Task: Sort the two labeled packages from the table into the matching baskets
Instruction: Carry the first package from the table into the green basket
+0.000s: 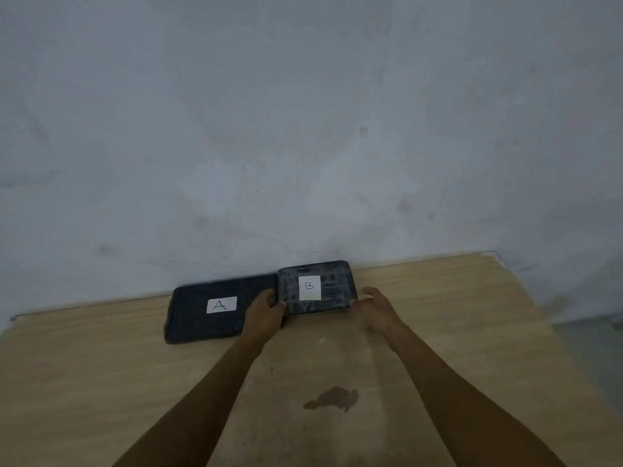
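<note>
Two dark flat packages lie at the far edge of the wooden table (438,332), against the wall. Package A (188,318), with a white label marked "A", lies flat on the left. Package B (332,288), with a white label marked "B", sits to its right and looks slightly raised at the near edge. My left hand (266,315) grips the left near corner of package B. On the right near corner of the same package rests my right hand (374,311), fingers curled around its side. No baskets are in view.
A grey-white wall (303,129) rises directly behind the table. A dark stain (333,399) marks the tabletop near the front. The table's right edge drops to a grey floor (593,348).
</note>
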